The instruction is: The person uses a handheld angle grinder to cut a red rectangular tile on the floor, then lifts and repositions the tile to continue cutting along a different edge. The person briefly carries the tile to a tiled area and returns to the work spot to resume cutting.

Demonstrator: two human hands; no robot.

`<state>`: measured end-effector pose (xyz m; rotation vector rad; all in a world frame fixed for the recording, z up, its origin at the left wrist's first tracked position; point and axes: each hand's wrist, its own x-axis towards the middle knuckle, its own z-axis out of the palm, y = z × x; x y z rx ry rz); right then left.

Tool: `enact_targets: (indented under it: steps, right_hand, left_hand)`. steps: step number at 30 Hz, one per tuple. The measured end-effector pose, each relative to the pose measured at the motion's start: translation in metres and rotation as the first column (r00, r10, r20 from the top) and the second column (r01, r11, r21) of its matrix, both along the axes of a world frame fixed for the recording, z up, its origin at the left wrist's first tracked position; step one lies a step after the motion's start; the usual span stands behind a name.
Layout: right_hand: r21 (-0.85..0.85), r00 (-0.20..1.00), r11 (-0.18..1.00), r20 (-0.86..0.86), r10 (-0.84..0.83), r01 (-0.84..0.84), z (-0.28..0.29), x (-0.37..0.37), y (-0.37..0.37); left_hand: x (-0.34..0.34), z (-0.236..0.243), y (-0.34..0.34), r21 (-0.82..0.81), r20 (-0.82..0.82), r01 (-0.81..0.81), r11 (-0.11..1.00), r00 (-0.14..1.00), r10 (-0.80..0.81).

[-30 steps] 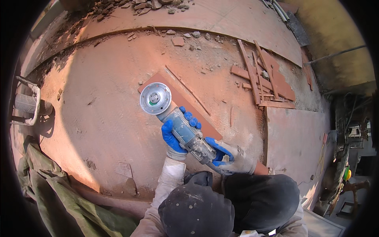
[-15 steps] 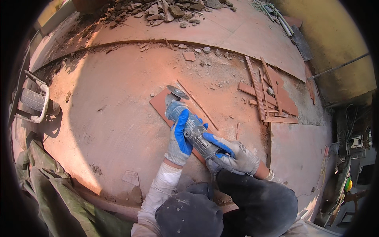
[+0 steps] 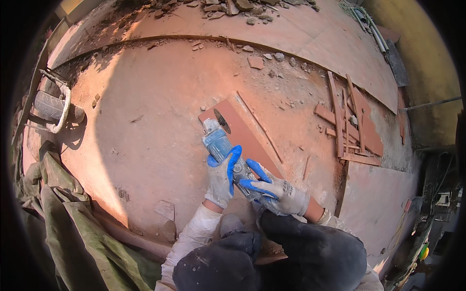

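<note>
Both my gloved hands hold a blue-grey angle grinder (image 3: 217, 144). My left hand (image 3: 224, 175) is closed around the middle of its body, and my right hand (image 3: 275, 186) grips its rear part near my knee. The grinder's thin cutting disc (image 3: 222, 121) stands tilted on edge over the upper end of a reddish-brown tile (image 3: 247, 137). Whether the disc touches the tile I cannot tell. The tile lies flat on the dusty ground, slanting from upper left to lower right. Beside its right edge lies a long narrow strip (image 3: 260, 126) of the same colour.
Cut tile strips and pieces (image 3: 356, 127) are piled at the right. Broken rubble (image 3: 233, 7) lies at the far side, past a raised slab edge. A wheel with a metal frame (image 3: 56, 106) stands left, above a crumpled green tarp (image 3: 80, 218). A small square tile piece (image 3: 256, 62) lies beyond the grinder.
The grinder has swung down and left, and its disc has turned from lying nearly flat to standing steeply on edge. More of the tile shows. The whole view has shifted slightly.
</note>
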<state>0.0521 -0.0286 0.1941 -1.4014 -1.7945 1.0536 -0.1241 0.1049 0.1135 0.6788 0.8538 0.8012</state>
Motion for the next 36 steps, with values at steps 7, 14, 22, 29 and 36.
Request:
enact_targets:
  steps: [7, 14, 22, 29, 36]
  right_hand:
    - [0.090, 0.978, 0.996, -0.206, 0.033, -0.015, -0.043, -0.004, -0.012]
    - [0.142, 0.995, 0.985, 0.003, 0.099, -0.099, -0.065, -0.007, -0.021]
    - [0.059, 0.922, 0.960, 0.299, 0.246, -0.275, -0.041, -0.009, -0.024]
    - [0.153, 0.972, 0.965, 0.135, 0.192, -0.212, -0.045, -0.009, -0.016]
    - [0.182, 0.972, 0.959, 0.133, 0.193, -0.215, -0.048, -0.012, -0.019]
  left_hand:
    - [0.009, -0.014, -0.026, -0.242, -0.087, -0.184, 0.953, 0.982, 0.167]
    - [-0.013, -0.024, -0.038, -0.194, -0.035, -0.110, 0.975, 0.994, 0.105]
    - [-0.014, -0.025, -0.044, -0.040, -0.034, -0.071, 0.997, 0.997, 0.070]
    - [-0.019, -0.029, -0.049, -0.061, -0.065, -0.107, 0.992, 0.992, 0.103]
    - [-0.035, -0.041, -0.057, 0.025, -0.030, 0.027, 0.999, 0.999, -0.026]
